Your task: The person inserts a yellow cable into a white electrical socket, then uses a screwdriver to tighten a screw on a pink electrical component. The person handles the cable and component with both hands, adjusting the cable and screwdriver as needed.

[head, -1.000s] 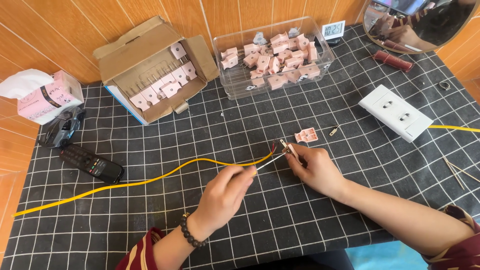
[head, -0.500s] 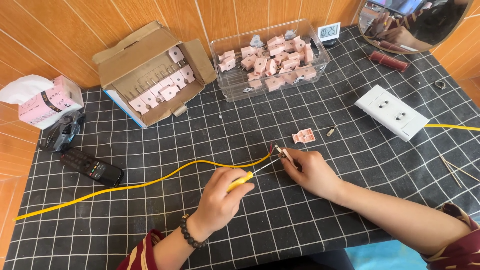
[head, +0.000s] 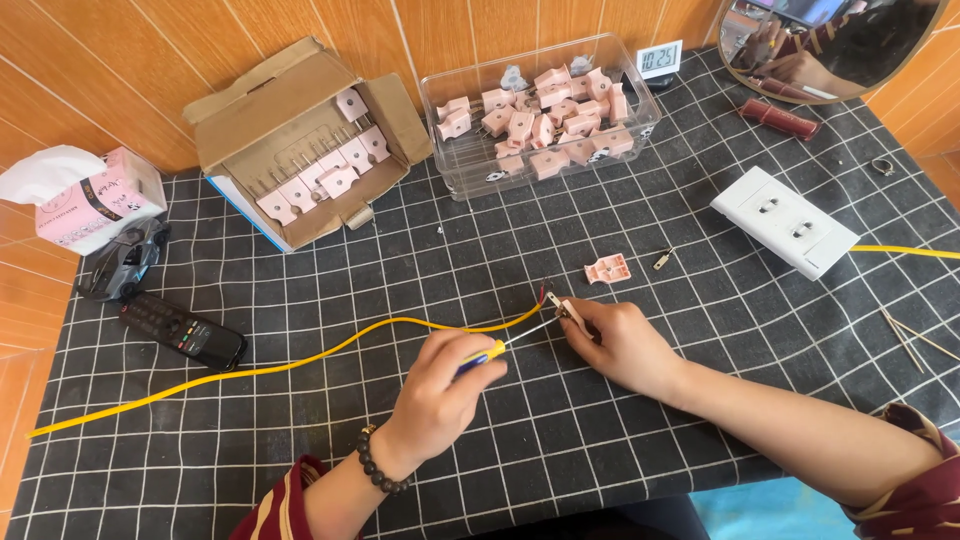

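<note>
My left hand [head: 440, 385] grips a screwdriver [head: 490, 350] with a yellow and blue handle, its thin shaft pointing right toward a small plug part [head: 562, 308]. That part is pinched in the fingers of my right hand [head: 620, 345]. A yellow cable [head: 300, 358] runs from the left edge of the table up to that part, its bared wire ends showing by my right fingertips. A pink plug half [head: 608, 269] and a small metal pin [head: 663, 259] lie just beyond my right hand.
At the back stand a cardboard box [head: 300, 140] and a clear plastic tub [head: 540, 115], both holding pink plug parts. A white double socket [head: 785, 222] with its own yellow cable is at right. A black remote [head: 182, 331], toy car [head: 125, 260] and tissue pack [head: 75, 195] sit left.
My hands and the cable end have stayed near the same spot. The left hand has shifted slightly on the screwdriver, keeping its tip at the part in my right fingers.
</note>
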